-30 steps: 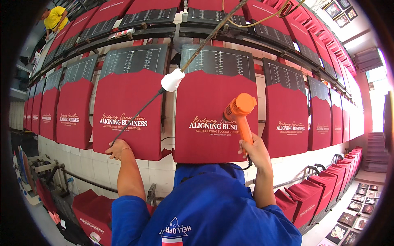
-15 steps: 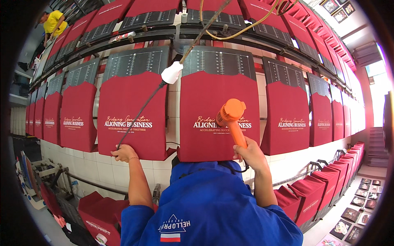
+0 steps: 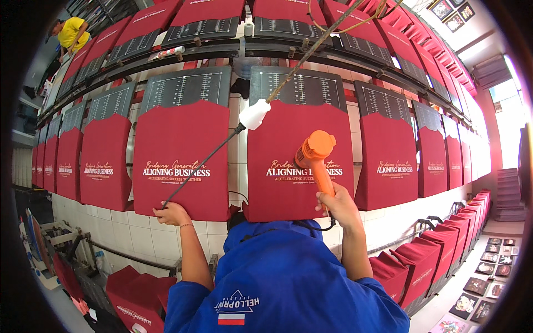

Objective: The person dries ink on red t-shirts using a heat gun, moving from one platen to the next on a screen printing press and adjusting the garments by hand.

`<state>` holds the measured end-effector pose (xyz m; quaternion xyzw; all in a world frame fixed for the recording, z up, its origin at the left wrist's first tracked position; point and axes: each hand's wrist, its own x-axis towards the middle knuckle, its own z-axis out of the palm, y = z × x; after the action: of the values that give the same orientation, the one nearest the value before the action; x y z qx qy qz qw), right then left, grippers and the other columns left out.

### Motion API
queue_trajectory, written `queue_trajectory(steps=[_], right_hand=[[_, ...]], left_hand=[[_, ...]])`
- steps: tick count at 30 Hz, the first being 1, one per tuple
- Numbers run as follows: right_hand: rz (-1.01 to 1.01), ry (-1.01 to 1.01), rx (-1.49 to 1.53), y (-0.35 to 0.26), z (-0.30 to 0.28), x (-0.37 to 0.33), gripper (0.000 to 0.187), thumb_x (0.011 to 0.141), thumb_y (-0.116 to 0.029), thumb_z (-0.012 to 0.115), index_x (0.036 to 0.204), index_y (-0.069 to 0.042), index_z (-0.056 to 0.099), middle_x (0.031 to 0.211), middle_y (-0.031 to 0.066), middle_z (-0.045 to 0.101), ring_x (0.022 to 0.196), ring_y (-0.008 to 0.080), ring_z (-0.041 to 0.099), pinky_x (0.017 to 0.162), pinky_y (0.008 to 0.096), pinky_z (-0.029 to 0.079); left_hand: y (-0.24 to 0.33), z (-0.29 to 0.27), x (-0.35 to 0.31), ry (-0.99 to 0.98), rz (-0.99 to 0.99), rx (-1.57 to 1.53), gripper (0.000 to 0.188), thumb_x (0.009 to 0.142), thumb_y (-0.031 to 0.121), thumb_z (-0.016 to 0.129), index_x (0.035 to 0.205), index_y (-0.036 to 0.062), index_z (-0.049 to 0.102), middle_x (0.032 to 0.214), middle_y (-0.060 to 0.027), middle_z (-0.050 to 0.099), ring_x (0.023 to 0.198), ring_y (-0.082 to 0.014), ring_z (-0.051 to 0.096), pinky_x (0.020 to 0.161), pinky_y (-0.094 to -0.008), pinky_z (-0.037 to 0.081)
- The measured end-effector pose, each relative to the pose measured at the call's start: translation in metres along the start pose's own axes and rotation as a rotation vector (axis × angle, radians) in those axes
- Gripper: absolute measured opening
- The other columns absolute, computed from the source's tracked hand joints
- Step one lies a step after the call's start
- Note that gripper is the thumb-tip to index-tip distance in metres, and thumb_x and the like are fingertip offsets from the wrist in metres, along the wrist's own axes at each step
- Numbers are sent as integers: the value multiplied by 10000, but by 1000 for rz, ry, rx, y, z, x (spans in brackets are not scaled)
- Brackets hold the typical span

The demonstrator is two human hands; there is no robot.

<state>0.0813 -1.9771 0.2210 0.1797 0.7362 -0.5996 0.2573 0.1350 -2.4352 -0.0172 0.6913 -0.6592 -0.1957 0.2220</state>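
My right hand (image 3: 342,211) is closed round the handle of an orange hair dryer (image 3: 320,149), held above a dark red shirt (image 3: 286,133) with white and gold lettering. The dryer hides part of that print. My left hand (image 3: 175,214) pinches a black power cord (image 3: 206,161) by the lower edge of the neighbouring red shirt (image 3: 177,130). From there the cord slants up to a white socket connector (image 3: 255,114), which hangs from a brownish overhead cable (image 3: 300,61). Both shirts lie flat over dark boards (image 3: 186,86) with white ruler marks.
More red shirts on boards (image 3: 388,150) run left and right in a curved row, with another row beyond a black rail (image 3: 216,49). Folded-down red shirts (image 3: 416,272) stand behind me at right. A person in a yellow top (image 3: 72,33) is at far left.
The white connector has swung right and slightly down, and the cord has moved with it. My left hand has shifted a little right and down. The dryer has barely moved.
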Motion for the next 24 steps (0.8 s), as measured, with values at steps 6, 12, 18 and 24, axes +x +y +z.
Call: queue_trajectory(steps=[6, 12, 18, 24], right_hand=[[-15, -27, -27, -4, 12, 2, 206, 925, -147, 629, 1071, -9, 585, 778, 18, 606, 656, 110, 647, 549, 236, 502], [-11, -107, 1, -1, 12, 0, 219, 923, -129, 625, 1084, 14, 587, 777, 20, 603, 637, 106, 644, 521, 227, 494], [17, -116, -8, -8, 12, 1, 241, 919, -133, 631, 1099, 20, 588, 788, 24, 614, 644, 105, 642, 525, 230, 499], [20, -86, -30, -8, 16, 10, 247, 920, -146, 631, 1108, 7, 589, 791, 20, 615, 650, 110, 641, 547, 240, 504]], left_hand=[[-1, 2, 1, 17, 15, -14, 579, 1005, 376, 529, 1453, 49, 363, 1399, -289, 379, 1178, -451, 536, 940, -530, 491], [-1, 0, 0, -4, 23, -28, 577, 1008, 367, 528, 1456, 43, 361, 1411, -281, 363, 1188, -448, 525, 955, -520, 484], [-4, -2, 1, -16, 32, -57, 576, 1013, 359, 519, 1459, 32, 360, 1420, -297, 347, 1210, -460, 503, 986, -522, 456], [-1, -5, -1, -29, 27, -74, 580, 1020, 358, 507, 1464, 20, 349, 1425, -292, 335, 1223, -456, 488, 993, -523, 449]])
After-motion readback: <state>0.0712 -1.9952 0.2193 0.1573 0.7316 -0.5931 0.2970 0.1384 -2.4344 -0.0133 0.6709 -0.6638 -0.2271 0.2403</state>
